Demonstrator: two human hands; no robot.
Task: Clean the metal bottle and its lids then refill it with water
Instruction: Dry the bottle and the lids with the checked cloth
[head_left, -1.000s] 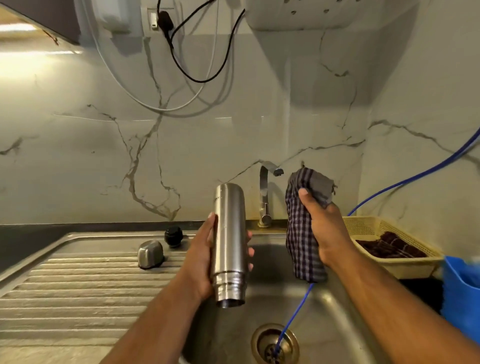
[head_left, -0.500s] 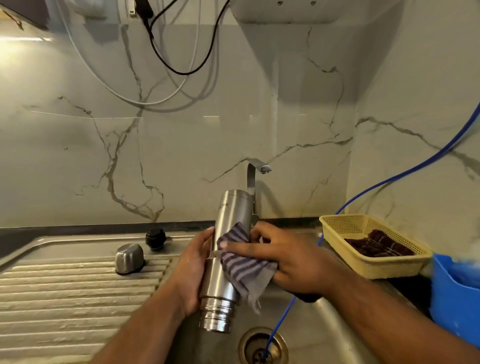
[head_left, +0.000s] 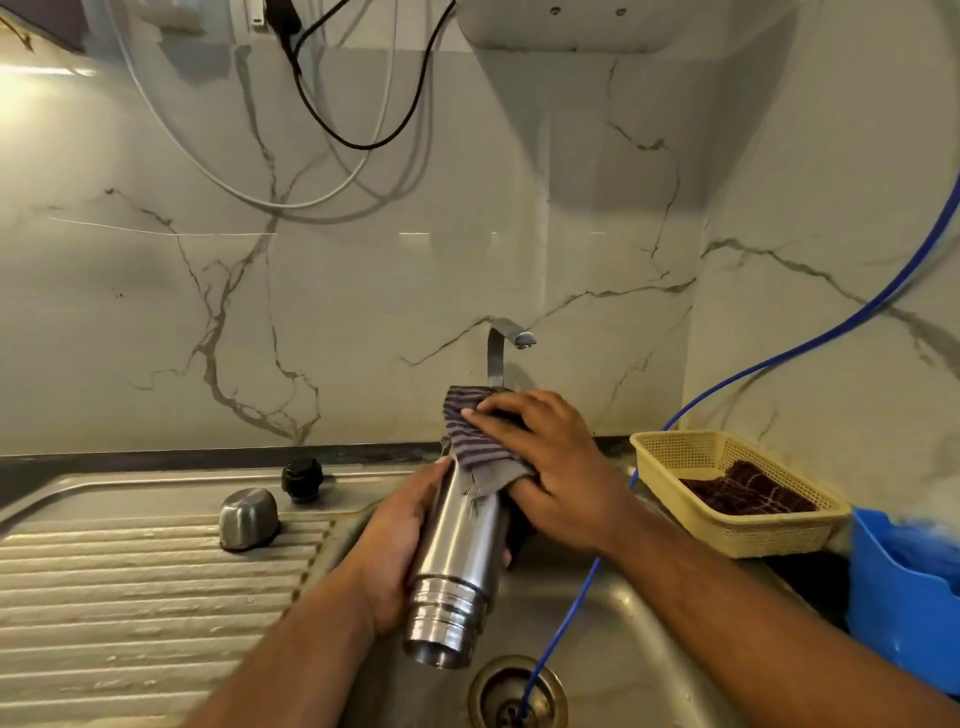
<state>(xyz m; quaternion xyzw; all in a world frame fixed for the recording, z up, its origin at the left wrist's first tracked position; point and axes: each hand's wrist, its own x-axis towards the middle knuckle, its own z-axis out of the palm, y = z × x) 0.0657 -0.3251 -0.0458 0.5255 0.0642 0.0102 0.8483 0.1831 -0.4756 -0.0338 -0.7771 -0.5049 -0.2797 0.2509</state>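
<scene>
The metal bottle (head_left: 457, 561) is held upside down over the sink, its open mouth pointing down toward the drain. My left hand (head_left: 397, 545) grips its lower body from the left. My right hand (head_left: 550, 467) presses a striped grey-purple cloth (head_left: 475, 436) around the bottle's upper end, which the cloth hides. On the ribbed draining board a steel cap lid (head_left: 248, 518) lies, and a black stopper lid (head_left: 303, 478) stands behind it.
A steel tap (head_left: 506, 348) rises behind the bottle. A blue hose (head_left: 571, 603) runs from the right wall into the sink drain (head_left: 517, 693). A yellow basket (head_left: 670, 452) with a dark cloth sits right of the sink, next to a blue container (head_left: 904, 597).
My right hand brought the cloth from beside the tap onto the bottle, then slid it up toward the bottle's upper end. The left hand keeps hold, with the bottle now tilted.
</scene>
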